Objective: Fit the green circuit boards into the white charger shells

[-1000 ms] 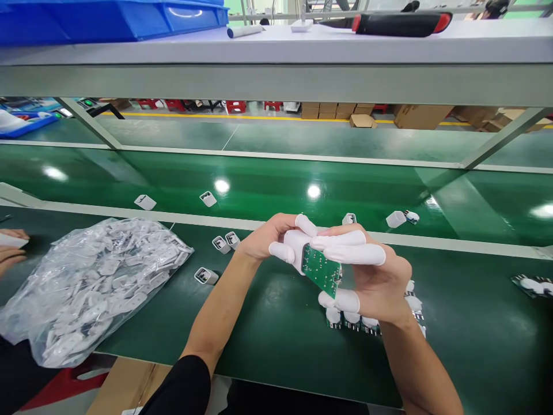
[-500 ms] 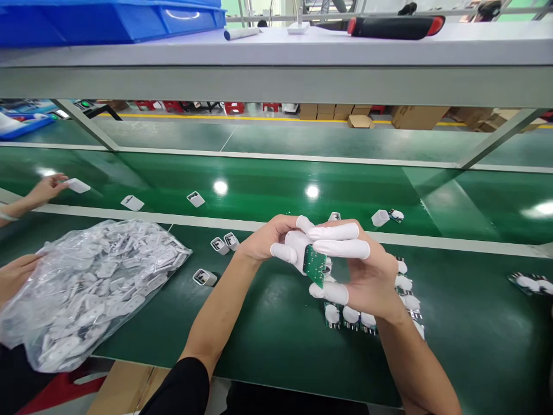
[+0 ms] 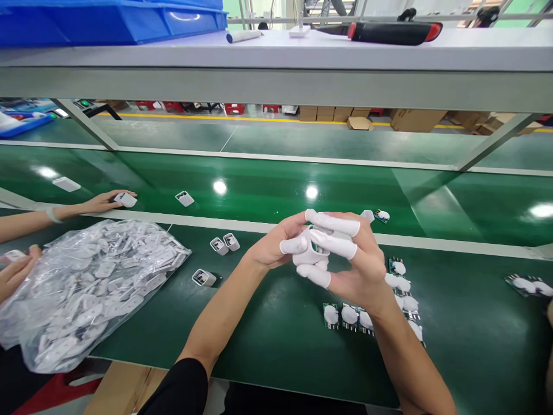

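Observation:
Above the green bench, my left hand [image 3: 276,242] grips a white plastic housing [image 3: 305,257], its thumb in a white finger cot. My right hand [image 3: 352,253], also with white finger cots, closes round the open end of that housing. Between its fingers a sliver of green circuit board [image 3: 315,246] shows inside the opening; the rest is hidden. Below and right of my right hand lie several circuit boards with white pads [image 3: 349,314] in rows. Left of my left forearm, several white housings [image 3: 204,278] rest on the bench.
A co-worker's hand [image 3: 103,202] holds a white housing [image 3: 125,200] at the green conveyor belt [image 3: 259,181]. A clear bag of white parts [image 3: 108,282] lies at left. Overhead, a shelf [image 3: 276,55] carries a blue bin [image 3: 108,23] and a black-and-red tool [image 3: 394,33].
The circuit board, largely exposed before, has moved into the housing between my hands. Housings on the belt have shifted left. The co-worker's hand released one housing and moved right to another.

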### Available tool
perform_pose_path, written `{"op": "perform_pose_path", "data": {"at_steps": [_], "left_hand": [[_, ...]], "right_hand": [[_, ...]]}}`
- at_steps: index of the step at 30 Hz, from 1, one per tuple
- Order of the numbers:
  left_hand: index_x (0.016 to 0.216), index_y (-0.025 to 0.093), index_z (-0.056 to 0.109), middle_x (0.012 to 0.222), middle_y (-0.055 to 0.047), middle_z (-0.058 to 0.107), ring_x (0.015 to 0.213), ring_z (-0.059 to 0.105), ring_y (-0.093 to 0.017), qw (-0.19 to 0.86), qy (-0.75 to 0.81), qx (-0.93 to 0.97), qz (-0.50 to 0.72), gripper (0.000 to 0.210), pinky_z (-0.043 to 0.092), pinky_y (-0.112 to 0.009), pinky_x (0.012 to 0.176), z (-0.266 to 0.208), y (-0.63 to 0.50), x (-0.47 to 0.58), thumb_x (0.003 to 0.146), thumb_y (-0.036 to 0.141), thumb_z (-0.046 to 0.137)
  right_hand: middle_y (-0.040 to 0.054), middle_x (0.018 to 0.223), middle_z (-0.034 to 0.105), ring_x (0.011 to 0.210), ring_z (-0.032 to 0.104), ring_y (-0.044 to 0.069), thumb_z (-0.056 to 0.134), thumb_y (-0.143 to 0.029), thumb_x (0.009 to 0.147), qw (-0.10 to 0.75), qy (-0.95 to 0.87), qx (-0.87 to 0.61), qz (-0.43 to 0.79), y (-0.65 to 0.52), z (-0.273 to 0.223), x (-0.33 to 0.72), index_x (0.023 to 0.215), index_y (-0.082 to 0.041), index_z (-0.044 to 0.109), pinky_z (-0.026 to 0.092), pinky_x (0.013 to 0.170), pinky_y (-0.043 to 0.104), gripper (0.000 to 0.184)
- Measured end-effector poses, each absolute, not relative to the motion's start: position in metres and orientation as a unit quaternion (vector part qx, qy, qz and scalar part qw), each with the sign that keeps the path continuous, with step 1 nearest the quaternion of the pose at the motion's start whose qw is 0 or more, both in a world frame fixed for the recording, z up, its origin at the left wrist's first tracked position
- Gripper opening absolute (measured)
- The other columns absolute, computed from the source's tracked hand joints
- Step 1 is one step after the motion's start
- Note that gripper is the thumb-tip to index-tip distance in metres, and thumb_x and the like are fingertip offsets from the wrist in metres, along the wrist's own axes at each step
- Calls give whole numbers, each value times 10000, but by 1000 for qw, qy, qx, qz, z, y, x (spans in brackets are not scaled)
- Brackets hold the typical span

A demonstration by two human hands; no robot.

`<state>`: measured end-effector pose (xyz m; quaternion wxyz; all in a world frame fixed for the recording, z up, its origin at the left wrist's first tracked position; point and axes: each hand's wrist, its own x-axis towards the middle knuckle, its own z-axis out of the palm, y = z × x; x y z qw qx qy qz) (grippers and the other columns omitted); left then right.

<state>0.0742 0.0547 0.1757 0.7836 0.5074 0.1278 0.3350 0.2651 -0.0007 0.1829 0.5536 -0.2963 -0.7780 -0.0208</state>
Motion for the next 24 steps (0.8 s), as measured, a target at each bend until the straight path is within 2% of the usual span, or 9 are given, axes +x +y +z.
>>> {"op": "perform_pose_path", "data": {"at_steps": [3,5,7,9,13,15,19,24], "left_hand": [[1260,206,687,813,-31,765,533,700,-137,780,199,479,349,630,500,-201,464,186,45,79,891,673,895],[1167,177,687,792,-41,779,520,700,-125,771,254,450,374,515,502,-180,463,191,42,83,959,618,852],[1051,137,698,758,-67,785,521,711,-128,774,286,410,389,441,540,-178,484,193,43,86,1004,562,809],[986,102,719,727,-92,784,517,724,-141,792,308,361,384,390,554,-181,480,191,49,90,1054,486,734],[991,90,735,711,-90,789,468,717,-135,801,364,255,401,318,466,-157,390,180,60,103,1131,295,537],[1026,101,735,716,-71,792,459,710,-120,793,381,205,429,286,448,-142,377,175,62,111,1133,238,507],[1028,112,724,686,-41,766,431,672,-101,781,405,137,455,234,484,-136,391,169,59,124,1126,235,551],[1021,116,721,704,-37,768,463,684,-98,775,399,133,472,188,537,-134,440,171,52,127,1099,248,614]], "right_hand": [[52,1376,833,1168,795,310,891,-250,936,604,-717,-324,128,10,174,266,1370,-396,789,665,948,535,469],[34,1245,865,996,802,262,850,-325,979,623,-652,-342,265,19,165,264,1246,-376,835,660,814,455,273],[31,1095,870,810,755,223,860,-441,968,621,-580,-368,378,29,157,260,1132,-338,856,615,692,399,194],[19,982,852,738,704,200,891,-522,922,614,-514,-395,450,36,151,256,1034,-310,857,582,683,379,242],[0,899,817,869,711,213,956,-570,813,602,-437,-439,504,49,144,255,852,-281,827,572,864,377,319],[2,844,791,870,698,216,951,-612,790,591,-424,-452,517,55,138,256,791,-265,800,560,872,373,378],[-3,706,697,726,613,182,899,-716,778,568,-399,-457,556,63,128,253,717,-243,730,516,732,342,506],[-36,627,574,595,478,125,872,-780,779,560,-382,-443,587,62,127,246,703,-234,657,406,565,291,591]]}}
